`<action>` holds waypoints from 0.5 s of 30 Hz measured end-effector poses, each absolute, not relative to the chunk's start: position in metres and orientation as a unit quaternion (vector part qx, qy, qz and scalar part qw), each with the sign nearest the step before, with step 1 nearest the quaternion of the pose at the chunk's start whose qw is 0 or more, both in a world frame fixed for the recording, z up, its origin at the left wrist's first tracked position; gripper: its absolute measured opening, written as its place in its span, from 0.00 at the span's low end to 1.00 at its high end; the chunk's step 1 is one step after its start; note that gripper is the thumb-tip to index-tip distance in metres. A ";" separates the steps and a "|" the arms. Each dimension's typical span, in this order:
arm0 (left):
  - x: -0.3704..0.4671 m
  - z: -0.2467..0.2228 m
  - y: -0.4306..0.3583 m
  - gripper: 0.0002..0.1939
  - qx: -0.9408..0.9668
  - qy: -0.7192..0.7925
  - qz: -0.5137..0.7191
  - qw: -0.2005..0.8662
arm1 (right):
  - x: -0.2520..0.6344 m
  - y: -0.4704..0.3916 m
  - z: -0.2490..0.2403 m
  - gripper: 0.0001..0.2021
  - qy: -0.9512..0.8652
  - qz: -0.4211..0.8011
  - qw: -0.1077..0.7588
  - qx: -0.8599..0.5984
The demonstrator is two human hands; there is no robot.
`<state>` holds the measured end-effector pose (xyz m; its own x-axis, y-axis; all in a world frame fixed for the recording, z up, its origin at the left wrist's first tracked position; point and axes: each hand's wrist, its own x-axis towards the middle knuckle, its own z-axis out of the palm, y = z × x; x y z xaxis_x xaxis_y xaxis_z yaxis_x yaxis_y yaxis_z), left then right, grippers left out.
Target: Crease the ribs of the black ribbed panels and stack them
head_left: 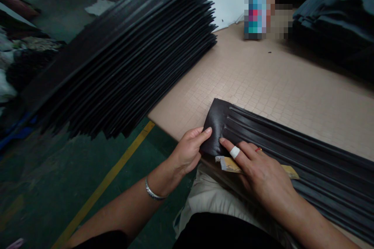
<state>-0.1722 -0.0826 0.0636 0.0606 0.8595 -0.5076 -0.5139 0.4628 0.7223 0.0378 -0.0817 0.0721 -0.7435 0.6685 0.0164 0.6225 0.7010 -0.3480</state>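
A long dark leather-like panel [263, 136] with raised lengthwise ribs lies on the table, its smooth end toward me. My left hand [189, 149] pinches the left edge of that end, thumb on top and fingers underneath. Over the ribbed part, my right hand [260, 167] has its index finger stretched to the panel where the ribs begin; white tape wraps that finger. Under the right palm is a flat yellow tool [232, 165] with a grey end, held by the other fingers. Its exact kind is unclear, and its middle is hidden by the hand.
A tall stack of similar dark panels [125, 58] overhangs the tan table [181, 105] at left. White sheets [226, 0] lie behind it. A dark pile [339, 23] stands at the back right, beside a blurred-out patch. A yellow line [117, 171] crosses the green floor.
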 end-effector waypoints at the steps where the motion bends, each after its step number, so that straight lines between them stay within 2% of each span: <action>1: -0.172 0.063 -0.083 0.19 0.178 0.483 0.486 0.706 | 0.038 -0.082 0.072 0.41 -0.919 0.162 0.070 -0.352; 10: -0.173 0.061 -0.081 0.19 0.183 0.485 0.482 0.706 | 0.038 -0.080 0.068 0.43 -0.923 0.150 0.052 -0.352; 15: -0.172 0.061 -0.084 0.19 0.197 0.506 0.475 0.692 | 0.035 -0.079 0.070 0.39 -0.934 0.115 0.022 -0.336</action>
<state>-0.1724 -0.0838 0.0615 0.0354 0.8577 -0.5129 -0.4578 0.4701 0.7546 0.0351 -0.0789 0.0704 -0.7731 0.6332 -0.0370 0.6232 0.7475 -0.2300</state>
